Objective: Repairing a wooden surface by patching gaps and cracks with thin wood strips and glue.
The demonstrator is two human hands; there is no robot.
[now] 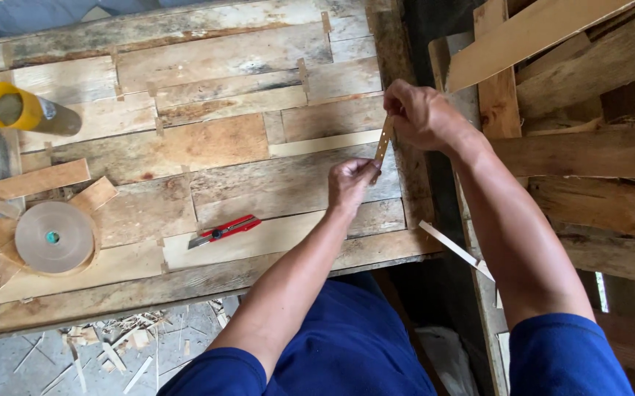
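Both my hands hold one narrow strip of brown paper tape [383,146] stretched between them over the right edge of a sheet of patched wood veneer [207,147]. My right hand [421,114] pinches the strip's upper end. My left hand [350,182] pinches its lower end, close to the veneer surface. The veneer pieces are joined with short bits of brown tape.
A red utility knife [224,230] lies on the veneer left of my left hand. A roll of brown tape [54,237] sits at the left, a yellow-capped tube [26,109] at the far left. Stacked wood boards [589,154] fill the right. Scraps litter the floor [105,348].
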